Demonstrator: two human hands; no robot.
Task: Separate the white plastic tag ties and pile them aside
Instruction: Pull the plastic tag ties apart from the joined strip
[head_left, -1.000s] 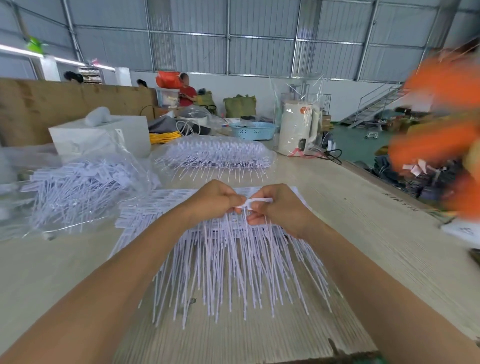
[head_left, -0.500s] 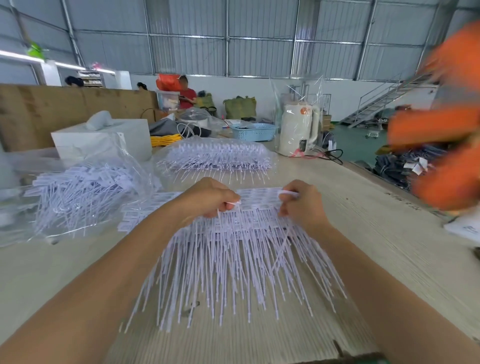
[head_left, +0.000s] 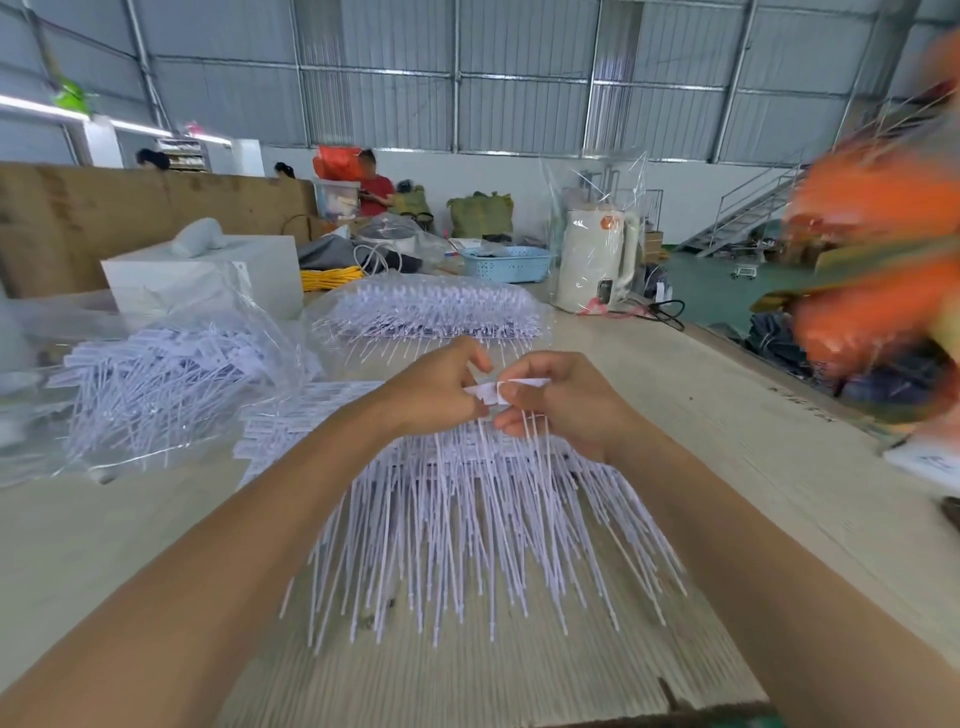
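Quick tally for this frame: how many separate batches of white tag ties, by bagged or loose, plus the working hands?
Bagged tie batches: 2
Loose tie batches on the table: 1
Hands pinching ties: 2, left hand, right hand
Total: 5

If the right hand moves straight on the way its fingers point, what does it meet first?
Its fingers point left, so the right hand would likely meet the left hand first; both already pinch the same white tag tie.

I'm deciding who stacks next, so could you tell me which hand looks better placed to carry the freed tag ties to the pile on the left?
Probably the left hand: it is nearer the bagged pile. The right hand would have to cross over.
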